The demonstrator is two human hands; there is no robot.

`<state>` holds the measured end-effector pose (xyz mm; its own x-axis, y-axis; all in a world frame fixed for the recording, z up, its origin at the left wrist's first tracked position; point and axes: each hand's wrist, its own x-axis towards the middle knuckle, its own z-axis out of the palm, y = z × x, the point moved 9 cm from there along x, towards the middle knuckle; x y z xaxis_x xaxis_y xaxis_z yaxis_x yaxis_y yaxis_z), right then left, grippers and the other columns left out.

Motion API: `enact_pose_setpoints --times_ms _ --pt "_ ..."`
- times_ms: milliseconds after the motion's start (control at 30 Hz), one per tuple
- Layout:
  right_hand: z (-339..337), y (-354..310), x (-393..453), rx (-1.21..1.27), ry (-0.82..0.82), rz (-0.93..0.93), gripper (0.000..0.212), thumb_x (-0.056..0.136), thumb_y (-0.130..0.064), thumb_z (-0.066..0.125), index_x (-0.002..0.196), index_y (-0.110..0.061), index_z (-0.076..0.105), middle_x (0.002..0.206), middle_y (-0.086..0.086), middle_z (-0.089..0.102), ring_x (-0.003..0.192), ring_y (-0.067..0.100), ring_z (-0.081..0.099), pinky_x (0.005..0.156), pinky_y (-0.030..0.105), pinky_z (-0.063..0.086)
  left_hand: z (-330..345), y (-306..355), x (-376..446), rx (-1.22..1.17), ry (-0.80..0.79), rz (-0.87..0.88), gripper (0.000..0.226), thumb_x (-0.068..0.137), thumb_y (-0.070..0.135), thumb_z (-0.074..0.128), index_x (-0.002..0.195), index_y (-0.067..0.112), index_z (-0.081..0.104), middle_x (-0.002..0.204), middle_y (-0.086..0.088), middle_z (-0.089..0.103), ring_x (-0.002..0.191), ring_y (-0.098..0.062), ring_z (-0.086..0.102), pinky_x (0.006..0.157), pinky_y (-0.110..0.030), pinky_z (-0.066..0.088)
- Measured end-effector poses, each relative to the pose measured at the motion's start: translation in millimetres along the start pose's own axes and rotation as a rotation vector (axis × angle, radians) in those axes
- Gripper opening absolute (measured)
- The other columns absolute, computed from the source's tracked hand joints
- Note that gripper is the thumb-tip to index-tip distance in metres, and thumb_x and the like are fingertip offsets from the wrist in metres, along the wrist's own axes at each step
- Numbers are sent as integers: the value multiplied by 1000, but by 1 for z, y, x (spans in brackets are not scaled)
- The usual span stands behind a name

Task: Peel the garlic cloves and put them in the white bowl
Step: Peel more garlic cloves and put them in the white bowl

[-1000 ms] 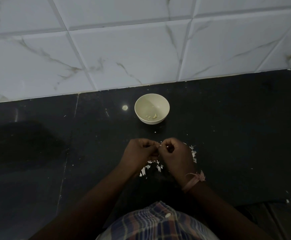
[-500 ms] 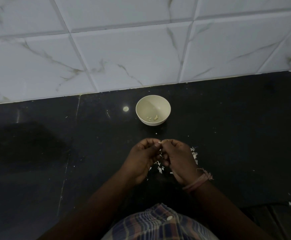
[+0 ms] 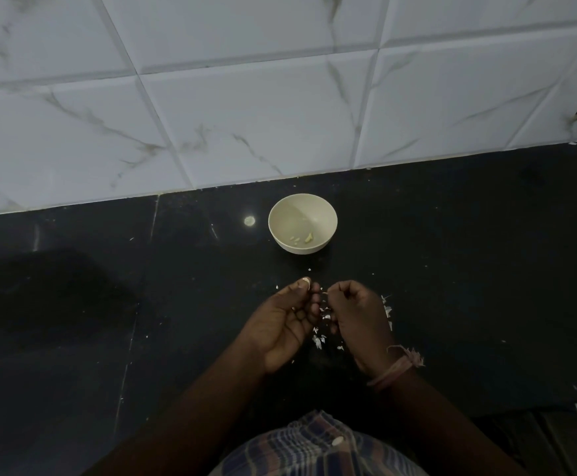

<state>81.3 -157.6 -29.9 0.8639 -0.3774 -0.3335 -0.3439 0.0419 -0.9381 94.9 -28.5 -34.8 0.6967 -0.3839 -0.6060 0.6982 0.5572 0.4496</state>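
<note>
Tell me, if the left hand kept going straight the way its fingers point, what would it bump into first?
Probably the white bowl. The left hand points up the dark counter toward it, holding a garlic clove at its fingertips. Only tiny peel scraps lie between. Depth is hard to judge.

View: one head camera, wide-angle
Facing: forward and down at the worktop (image 3: pixel 452 269) and tiled wall (image 3: pixel 246 97)
Nearness: close above the hands (image 3: pixel 314 314)
</note>
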Motion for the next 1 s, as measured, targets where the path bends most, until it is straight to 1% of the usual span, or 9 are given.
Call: enact_pose_setpoints --times_ms 67,200,267,367,433,500,567,767,1000 --pt "-3 -8 -1 -94 31 -74 15 89 -24 58 78 -18 66 68 1 66 61 16 59 60 37 50 -4 -1 1 20 22 2 7 93 6 63 93 7 69 89 -9 72 74 -13 67 64 -19 58" --pt "-3 -20 -5 -181 57 -170 29 92 -32 50 70 -14 58 63 0 58 57 8 53 57 28 44 -12 1 1 130 88 76 11 95 2 60 93 7 69 83 -9 71 70 -13 65 62 -19 57" --pt "-2 -26 -7 -277 50 -231 31 101 -26 54 71 -16 56 63 -5 55 56 0 50 54 15 38 -15 2 0 172 104 106 10 95 2 61 93 6 70 81 -9 70 68 -13 64 62 -19 57" --pt "2 -22 -5 -392 24 -274 15 98 -15 58 85 -17 66 76 -10 64 71 -5 59 64 8 41 -18 4 -1 194 118 134 9 96 3 62 98 3 71 80 -9 72 66 -12 67 62 -19 57" --pt "5 -18 -6 -423 -3 -257 19 94 -7 57 93 -19 71 86 -12 69 80 -4 62 71 8 43 -20 5 -1 211 124 147 10 96 4 63 100 1 71 81 -8 72 67 -12 68 62 -20 58" --pt "5 -19 -8 -415 0 -275 25 89 1 55 81 -17 71 78 -12 69 72 -4 61 63 6 39 -21 4 -1 226 125 156 9 96 5 64 100 1 72 83 -10 72 70 -14 68 64 -21 58" --pt "3 -24 -10 -377 19 -290 26 87 2 56 75 -17 69 74 -10 68 70 -2 61 61 7 40 -21 4 -1 240 122 164 9 95 5 65 99 0 72 84 -11 72 74 -16 68 67 -23 59" --pt "6 -33 -7 -271 -59 -277 11 90 -11 69 90 -20 77 84 -8 74 80 2 68 73 16 54 -21 10 -4 332 135 230 9 95 3 64 95 -1 72 85 -14 74 73 -17 69 67 -24 59" --pt "9 -24 -5 -330 -131 -248 9 87 -14 73 84 -21 76 73 -6 74 68 5 68 64 18 53 -28 23 -10 626 185 313 7 89 6 73 85 8 78 85 -20 76 74 -29 71 76 -40 58"
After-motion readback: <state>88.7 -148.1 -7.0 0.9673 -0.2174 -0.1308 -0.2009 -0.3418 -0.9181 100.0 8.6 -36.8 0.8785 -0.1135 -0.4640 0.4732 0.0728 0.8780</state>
